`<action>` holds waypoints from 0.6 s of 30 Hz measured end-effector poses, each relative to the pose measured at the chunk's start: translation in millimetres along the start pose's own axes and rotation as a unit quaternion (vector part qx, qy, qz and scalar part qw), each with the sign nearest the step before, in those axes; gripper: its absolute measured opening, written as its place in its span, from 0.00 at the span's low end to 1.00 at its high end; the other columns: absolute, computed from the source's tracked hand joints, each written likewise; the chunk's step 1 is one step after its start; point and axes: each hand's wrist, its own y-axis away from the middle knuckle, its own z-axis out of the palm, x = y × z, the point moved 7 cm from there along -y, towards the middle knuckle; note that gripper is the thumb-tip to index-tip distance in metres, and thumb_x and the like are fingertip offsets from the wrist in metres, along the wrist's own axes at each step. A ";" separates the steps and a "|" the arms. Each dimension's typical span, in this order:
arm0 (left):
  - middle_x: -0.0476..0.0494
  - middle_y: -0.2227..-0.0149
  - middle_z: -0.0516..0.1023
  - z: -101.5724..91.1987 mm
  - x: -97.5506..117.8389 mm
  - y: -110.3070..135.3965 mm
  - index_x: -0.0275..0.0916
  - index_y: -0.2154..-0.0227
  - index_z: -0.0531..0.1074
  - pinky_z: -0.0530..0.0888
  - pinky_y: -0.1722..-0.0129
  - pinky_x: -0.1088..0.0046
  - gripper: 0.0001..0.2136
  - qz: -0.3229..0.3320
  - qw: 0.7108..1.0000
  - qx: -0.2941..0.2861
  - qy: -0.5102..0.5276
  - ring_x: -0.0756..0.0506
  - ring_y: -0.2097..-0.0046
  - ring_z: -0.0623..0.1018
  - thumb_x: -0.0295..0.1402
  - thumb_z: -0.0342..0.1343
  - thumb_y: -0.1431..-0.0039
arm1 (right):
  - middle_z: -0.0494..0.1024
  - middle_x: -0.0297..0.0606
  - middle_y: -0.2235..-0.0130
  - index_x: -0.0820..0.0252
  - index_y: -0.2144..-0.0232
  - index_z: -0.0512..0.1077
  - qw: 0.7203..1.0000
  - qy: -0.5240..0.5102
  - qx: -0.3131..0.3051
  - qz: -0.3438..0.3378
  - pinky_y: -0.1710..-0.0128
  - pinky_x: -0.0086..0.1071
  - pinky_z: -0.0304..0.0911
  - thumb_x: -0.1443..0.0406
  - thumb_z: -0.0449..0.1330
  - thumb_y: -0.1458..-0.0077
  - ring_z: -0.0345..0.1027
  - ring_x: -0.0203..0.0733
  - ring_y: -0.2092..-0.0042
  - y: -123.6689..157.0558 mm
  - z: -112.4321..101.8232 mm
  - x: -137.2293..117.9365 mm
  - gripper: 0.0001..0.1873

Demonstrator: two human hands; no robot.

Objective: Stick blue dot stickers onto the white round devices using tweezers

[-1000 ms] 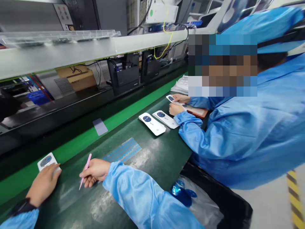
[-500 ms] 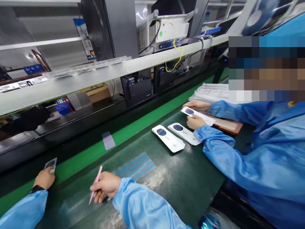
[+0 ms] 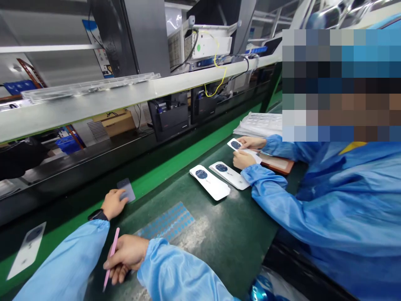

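While a long production line runs off under a white overhead shelf [image 3: 94,97], black units [image 3: 167,119] and a loop of yellow cable [image 3: 216,71] sit behind it, and a dark green worktop [image 3: 238,238] with a bright green strip [image 3: 188,140] along its far side fills the lower view. To the right, a co-worker [image 3: 332,209] in a blue gown has both hands around a white card [image 3: 239,145] above a brown board [image 3: 277,163], with a stack of clear trays [image 3: 261,124] just beyond. Two more white cards [image 3: 209,182] [image 3: 229,175] lie on the worktop near that person, and a sheet of small blue dots [image 3: 166,223] lies flat nearer the camera.

The person's left hand [image 3: 114,203] curls over a grey card [image 3: 127,188] on the green strip, well apart from a white card [image 3: 26,251] at lower left. The right hand [image 3: 125,259] is closed around pink tweezers [image 3: 112,251], held like a pen with the tips down. That pen-like hold looks right for steady, fine control, and light pressure on the grey card should stop it sliding.

The left fingers hide much of the grey card, so any grip on it is unclear. A pixelated patch covers the upper right.
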 end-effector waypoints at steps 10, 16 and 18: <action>0.39 0.43 0.78 11.2 24.9 -13.5 0.39 0.47 0.74 0.81 0.47 0.53 0.17 -0.046 0.995 -0.075 -0.053 0.40 0.46 0.80 0.42 0.62 0.32 | 0.70 0.25 0.86 0.59 0.87 0.67 1.000 0.003 -0.012 0.020 0.83 0.13 0.63 0.73 0.54 0.28 0.66 0.25 0.86 -6.2 1.7 3.2 0.32; 0.39 0.44 0.78 -4.0 7.6 -2.0 0.39 0.44 0.73 0.81 0.48 0.54 0.19 -0.075 0.990 -0.084 -0.090 0.40 0.48 0.80 0.43 0.61 0.31 | 0.72 0.29 0.84 0.60 0.88 0.69 1.000 -0.001 -0.027 0.007 0.83 0.17 0.65 0.55 0.67 0.35 0.68 0.28 0.84 -15.3 -1.4 2.7 0.32; 0.39 0.44 0.78 -8.4 -0.9 1.6 0.39 0.43 0.72 0.81 0.49 0.54 0.19 -0.082 0.988 -0.086 -0.099 0.41 0.48 0.80 0.43 0.61 0.31 | 0.72 0.32 0.84 0.62 0.88 0.69 0.999 -0.001 -0.030 0.015 0.84 0.19 0.66 0.50 0.72 0.42 0.68 0.31 0.84 -17.6 -2.6 3.0 0.32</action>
